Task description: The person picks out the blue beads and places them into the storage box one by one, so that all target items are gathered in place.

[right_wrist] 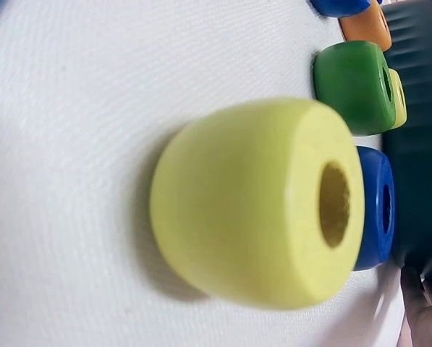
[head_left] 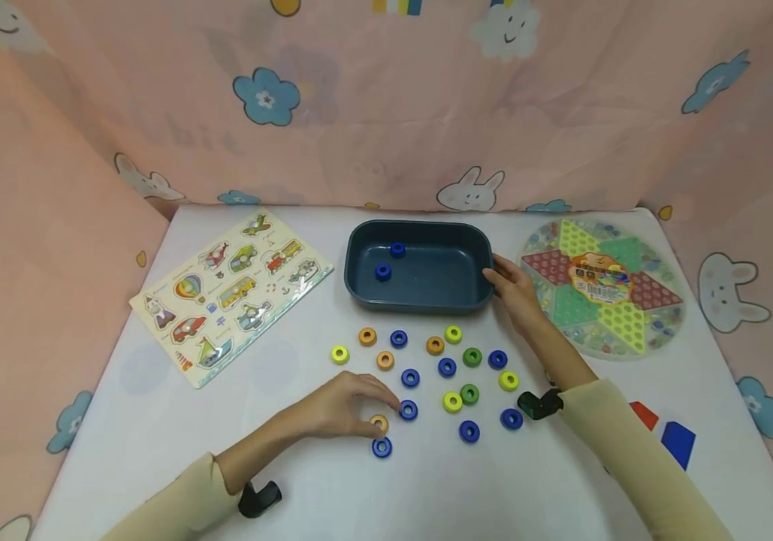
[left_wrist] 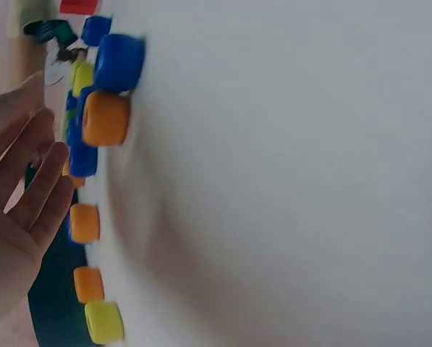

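Note:
My left hand (head_left: pixel 342 406) hovers low over the table, thumb and fingers spread apart with nothing pinched between them. Its fingertips are near a blue ring-shaped bead (head_left: pixel 415 412), and an orange bead (head_left: pixel 378 418) lies beside its thumb. Just below the thumb is another blue bead (head_left: pixel 382 455). With my right hand (head_left: pixel 516 289) I grip the right end of a dark blue-grey tray (head_left: pixel 420 306), thumb at the rim. Two blue beads, one at the back (head_left: pixel 397 254), lie inside the tray. A yellow bead (right_wrist: pixel 237 210) looms large in the right wrist view.
Several more yellow, orange, green (head_left: pixel 472 364) and blue beads lie scattered in front of the tray. A picture puzzle board (head_left: pixel 224 293) is at the left, a round wrapped game board (head_left: pixel 602 293) at the right. Red and blue flat pieces (head_left: pixel 678 445) lie near the right sleeve.

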`<state>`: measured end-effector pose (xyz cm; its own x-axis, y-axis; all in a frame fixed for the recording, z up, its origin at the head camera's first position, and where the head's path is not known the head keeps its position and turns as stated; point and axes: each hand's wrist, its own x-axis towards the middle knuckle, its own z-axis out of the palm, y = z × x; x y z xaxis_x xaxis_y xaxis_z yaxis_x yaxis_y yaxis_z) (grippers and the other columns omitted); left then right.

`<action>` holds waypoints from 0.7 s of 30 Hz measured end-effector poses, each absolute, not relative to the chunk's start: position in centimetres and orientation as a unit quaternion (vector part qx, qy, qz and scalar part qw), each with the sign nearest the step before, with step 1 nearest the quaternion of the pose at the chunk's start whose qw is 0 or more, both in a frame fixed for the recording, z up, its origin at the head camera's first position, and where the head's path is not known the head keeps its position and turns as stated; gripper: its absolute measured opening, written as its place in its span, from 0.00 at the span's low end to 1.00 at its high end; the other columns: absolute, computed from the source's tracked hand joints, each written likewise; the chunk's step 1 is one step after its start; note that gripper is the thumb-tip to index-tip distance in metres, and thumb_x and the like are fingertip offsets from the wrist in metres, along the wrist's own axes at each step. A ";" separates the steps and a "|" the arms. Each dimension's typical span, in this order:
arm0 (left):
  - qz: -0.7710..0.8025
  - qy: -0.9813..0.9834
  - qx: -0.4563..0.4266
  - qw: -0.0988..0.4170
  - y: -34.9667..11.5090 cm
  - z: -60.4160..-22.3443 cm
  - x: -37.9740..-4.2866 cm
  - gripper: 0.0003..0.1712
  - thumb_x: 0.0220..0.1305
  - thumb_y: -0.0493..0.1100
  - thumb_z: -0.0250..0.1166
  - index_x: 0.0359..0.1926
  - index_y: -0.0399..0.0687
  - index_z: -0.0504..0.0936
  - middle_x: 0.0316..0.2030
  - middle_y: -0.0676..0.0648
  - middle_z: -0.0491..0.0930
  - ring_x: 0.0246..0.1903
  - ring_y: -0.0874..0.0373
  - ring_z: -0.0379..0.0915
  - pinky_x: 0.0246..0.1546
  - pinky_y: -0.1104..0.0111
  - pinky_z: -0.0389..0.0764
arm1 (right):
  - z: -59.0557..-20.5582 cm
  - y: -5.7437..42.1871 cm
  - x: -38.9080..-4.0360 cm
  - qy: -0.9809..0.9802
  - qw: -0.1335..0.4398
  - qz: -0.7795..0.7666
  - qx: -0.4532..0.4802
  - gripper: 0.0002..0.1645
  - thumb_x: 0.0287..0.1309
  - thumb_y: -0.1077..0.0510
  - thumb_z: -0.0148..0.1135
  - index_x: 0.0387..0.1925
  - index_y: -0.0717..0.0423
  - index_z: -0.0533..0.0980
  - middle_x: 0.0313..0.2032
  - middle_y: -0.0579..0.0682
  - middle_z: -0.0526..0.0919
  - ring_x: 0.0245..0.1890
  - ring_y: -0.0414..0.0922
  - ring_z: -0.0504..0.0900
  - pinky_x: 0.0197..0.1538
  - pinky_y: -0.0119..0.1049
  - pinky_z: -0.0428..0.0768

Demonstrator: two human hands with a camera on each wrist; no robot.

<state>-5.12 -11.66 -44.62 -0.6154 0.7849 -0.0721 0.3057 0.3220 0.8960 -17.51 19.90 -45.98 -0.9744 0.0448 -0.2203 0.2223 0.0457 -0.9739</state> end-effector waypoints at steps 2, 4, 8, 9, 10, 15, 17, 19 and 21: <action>0.433 0.766 0.388 0.272 -11.5 -45.0 -4.6 0.23 0.42 0.36 0.75 0.44 0.49 0.84 0.44 0.61 0.79 0.49 0.68 0.70 0.55 0.69 0.69 | -46.0 19.9 -17.5 0.720 0.065 -0.684 0.096 0.31 0.66 0.57 0.51 0.67 0.60 0.57 0.64 0.58 0.62 0.61 0.48 0.65 0.61 0.43 0.67; 0.404 0.764 0.416 0.284 -11.3 -45.3 -4.2 0.23 0.41 0.35 0.75 0.43 0.50 0.84 0.43 0.61 0.79 0.49 0.68 0.69 0.55 0.69 0.68 | -45.9 19.9 -17.5 0.720 0.066 -0.684 0.098 0.31 0.66 0.57 0.51 0.67 0.60 0.57 0.64 0.58 0.62 0.60 0.48 0.65 0.61 0.44 0.66; 0.366 0.766 0.440 0.293 -11.2 -45.9 -3.9 0.21 0.42 0.35 0.75 0.42 0.52 0.84 0.40 0.63 0.79 0.49 0.68 0.67 0.57 0.68 0.66 | -45.9 19.9 -17.5 0.719 0.068 -0.685 0.098 0.30 0.66 0.58 0.51 0.67 0.60 0.57 0.64 0.58 0.63 0.60 0.48 0.65 0.61 0.44 0.66; 0.362 0.767 0.442 0.293 -11.2 -46.0 -3.8 0.21 0.42 0.35 0.75 0.41 0.52 0.85 0.40 0.64 0.78 0.50 0.68 0.67 0.57 0.68 0.65 | -45.9 19.8 -17.5 0.718 0.068 -0.686 0.097 0.30 0.66 0.58 0.51 0.67 0.60 0.57 0.64 0.58 0.63 0.60 0.48 0.65 0.61 0.44 0.66; 0.361 0.767 0.441 0.294 -11.2 -46.0 -3.8 0.21 0.42 0.35 0.75 0.41 0.52 0.85 0.40 0.64 0.78 0.50 0.68 0.67 0.57 0.68 0.65 | -45.9 19.8 -17.5 0.718 0.067 -0.686 0.096 0.30 0.66 0.58 0.51 0.67 0.60 0.57 0.64 0.59 0.63 0.60 0.48 0.65 0.61 0.44 0.66; 0.369 0.763 0.444 0.291 -11.1 -46.0 -4.0 0.20 0.43 0.35 0.75 0.41 0.53 0.84 0.39 0.65 0.79 0.47 0.70 0.68 0.54 0.70 0.68 | -45.8 19.9 -17.5 0.716 0.064 -0.689 0.093 0.30 0.66 0.59 0.51 0.67 0.60 0.57 0.64 0.59 0.63 0.60 0.48 0.65 0.61 0.44 0.66; 0.378 0.760 0.445 0.287 -11.0 -45.8 -4.1 0.20 0.42 0.35 0.75 0.40 0.52 0.85 0.38 0.64 0.79 0.45 0.71 0.70 0.52 0.71 0.69 | -45.8 19.9 -17.5 0.716 0.065 -0.689 0.092 0.30 0.66 0.59 0.50 0.67 0.60 0.57 0.64 0.59 0.63 0.60 0.49 0.65 0.61 0.45 0.66; 0.393 0.754 0.444 0.282 -10.9 -45.5 -4.3 0.20 0.42 0.34 0.75 0.40 0.50 0.85 0.39 0.62 0.80 0.43 0.72 0.71 0.50 0.72 0.71 | -45.8 19.9 -17.4 0.717 0.065 -0.688 0.092 0.30 0.66 0.59 0.50 0.67 0.60 0.57 0.64 0.59 0.63 0.60 0.49 0.65 0.61 0.45 0.66; 0.408 0.749 0.443 0.277 -10.7 -45.1 -4.8 0.19 0.42 0.34 0.75 0.40 0.48 0.85 0.39 0.60 0.80 0.42 0.71 0.72 0.49 0.74 0.72 | -45.9 19.9 -17.4 0.717 0.065 -0.688 0.091 0.30 0.66 0.59 0.50 0.67 0.61 0.57 0.64 0.59 0.63 0.60 0.49 0.65 0.61 0.45 0.66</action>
